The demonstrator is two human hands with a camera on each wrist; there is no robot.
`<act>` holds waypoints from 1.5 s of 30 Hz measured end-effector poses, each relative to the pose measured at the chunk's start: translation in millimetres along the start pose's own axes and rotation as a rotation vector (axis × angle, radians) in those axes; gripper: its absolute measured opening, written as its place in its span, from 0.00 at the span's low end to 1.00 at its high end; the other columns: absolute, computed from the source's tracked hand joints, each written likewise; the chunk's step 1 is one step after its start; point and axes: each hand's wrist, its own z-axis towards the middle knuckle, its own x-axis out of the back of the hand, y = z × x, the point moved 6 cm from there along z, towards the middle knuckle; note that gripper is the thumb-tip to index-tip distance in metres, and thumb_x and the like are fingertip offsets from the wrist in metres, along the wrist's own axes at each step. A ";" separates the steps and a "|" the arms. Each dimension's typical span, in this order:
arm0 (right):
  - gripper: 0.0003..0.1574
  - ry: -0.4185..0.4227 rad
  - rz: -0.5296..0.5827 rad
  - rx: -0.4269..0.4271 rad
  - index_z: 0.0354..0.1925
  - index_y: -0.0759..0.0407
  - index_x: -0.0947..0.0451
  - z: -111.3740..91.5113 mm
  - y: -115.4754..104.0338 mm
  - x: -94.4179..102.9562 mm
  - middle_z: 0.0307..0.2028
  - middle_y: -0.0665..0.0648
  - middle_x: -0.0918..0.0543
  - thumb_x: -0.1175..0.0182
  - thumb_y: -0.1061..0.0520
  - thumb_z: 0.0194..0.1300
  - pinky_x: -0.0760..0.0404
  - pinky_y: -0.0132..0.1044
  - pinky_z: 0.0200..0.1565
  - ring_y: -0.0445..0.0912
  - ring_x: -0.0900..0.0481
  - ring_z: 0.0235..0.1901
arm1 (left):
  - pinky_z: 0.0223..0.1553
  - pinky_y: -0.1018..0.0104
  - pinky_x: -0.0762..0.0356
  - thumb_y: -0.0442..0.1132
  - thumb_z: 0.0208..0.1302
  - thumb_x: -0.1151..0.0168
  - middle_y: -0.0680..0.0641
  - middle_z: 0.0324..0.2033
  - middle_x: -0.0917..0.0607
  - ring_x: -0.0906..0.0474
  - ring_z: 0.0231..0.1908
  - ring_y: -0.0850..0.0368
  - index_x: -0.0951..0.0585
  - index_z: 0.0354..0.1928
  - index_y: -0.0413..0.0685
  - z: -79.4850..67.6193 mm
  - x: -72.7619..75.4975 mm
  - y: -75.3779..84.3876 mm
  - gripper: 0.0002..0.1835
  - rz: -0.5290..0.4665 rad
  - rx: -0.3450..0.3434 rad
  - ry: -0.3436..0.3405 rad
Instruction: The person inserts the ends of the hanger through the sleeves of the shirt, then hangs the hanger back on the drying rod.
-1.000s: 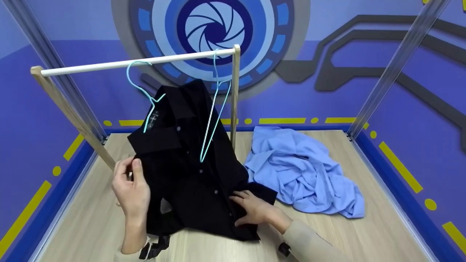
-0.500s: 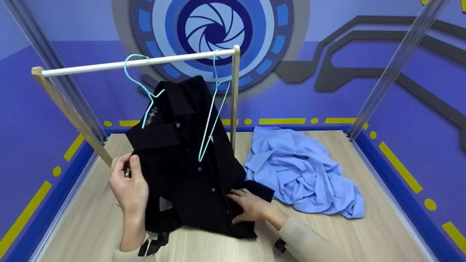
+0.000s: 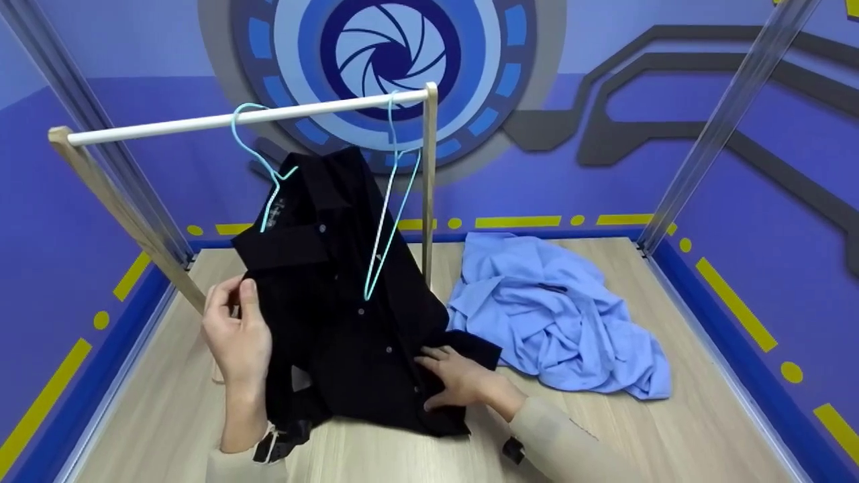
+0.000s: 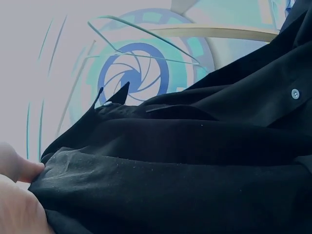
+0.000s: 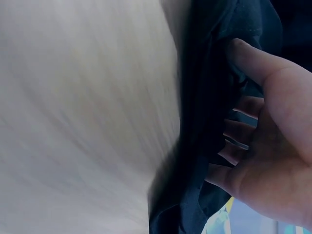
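Cloth of the black shirt (image 3: pixel 322 288) is held in a slanting position between the white rail (image 3: pixel 322 109) and the counter (image 3: pixel 698 436); the hook of the first hanger (image 3: pixel 274 176) is seen at the rail, seemingly placed over it, and its lower wire is hidden inside the collar (image 3: pixel 282 247); therefore it cannot be told whether both shoulders are supported. By this hanger, it may be judged, the neck is kept raised, while the lower edge seems to be rested on the counter; the second hanger (image 3: pixel 382 227) is hung near the right end of the rail, narrow in view before the dark cloth, and no garment is carried by it; the blue shirt (image 3: pixel 550 315) is laid crumpled on the counter, just beside the black one, and is touched by neither hand.

By the left hand (image 3: pixel 238 329), the side of the black shirt below the collar is pinched between thumb and bent fingers; it is probably so held that the shoulder can be steadied around the wire. The right hand (image 3: pixel 460 379) is spread on the lower front, beside the buttons, with thumb set apart; the cloth is only touched, presumably to be kept from swinging; its fingertips are partly lost in the dark folds.
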 end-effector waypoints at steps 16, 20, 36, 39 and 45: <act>0.56 -0.003 -0.041 0.008 0.77 0.54 0.37 7.1 -5.1 -0.3 0.77 0.59 0.40 0.29 0.34 0.61 0.33 0.49 0.68 0.58 0.42 0.74 | 0.37 0.74 0.29 0.35 0.74 0.37 0.53 0.35 0.22 0.26 0.38 0.61 0.14 0.47 0.31 12.1 8.7 -2.8 0.11 0.038 -0.011 -0.002; 0.56 -0.007 -0.040 -0.002 0.78 0.54 0.38 9.6 -5.8 -1.0 0.77 0.59 0.41 0.29 0.33 0.62 0.33 0.51 0.68 0.60 0.43 0.74 | 0.36 0.72 0.29 0.37 0.74 0.37 0.55 0.35 0.22 0.25 0.37 0.61 0.14 0.48 0.32 13.6 13.4 -3.4 0.12 0.078 -0.018 0.007; 0.56 -0.025 -0.088 -0.026 0.78 0.55 0.40 20.2 -10.2 -1.1 0.78 0.60 0.43 0.31 0.32 0.63 0.34 0.53 0.69 0.63 0.43 0.74 | 0.37 0.72 0.29 0.36 0.72 0.35 0.64 0.34 0.24 0.25 0.36 0.65 0.13 0.46 0.30 22.9 29.0 -4.1 0.12 0.126 -0.098 0.080; 0.57 -0.023 -0.103 -0.029 0.78 0.55 0.40 22.8 -11.5 -1.0 0.78 0.60 0.43 0.32 0.32 0.63 0.35 0.53 0.69 0.63 0.43 0.74 | 0.36 0.72 0.30 0.38 0.72 0.34 0.63 0.34 0.23 0.26 0.36 0.66 0.12 0.46 0.33 24.5 32.5 -4.7 0.12 0.144 -0.099 0.088; 0.56 -0.014 -0.142 -0.020 0.78 0.55 0.40 27.6 -16.3 -2.4 0.77 0.61 0.41 0.33 0.32 0.64 0.37 0.51 0.71 0.62 0.43 0.74 | 0.36 0.73 0.32 0.38 0.70 0.32 0.60 0.34 0.22 0.27 0.36 0.67 0.11 0.45 0.35 26.1 38.4 -6.9 0.11 0.167 -0.105 0.112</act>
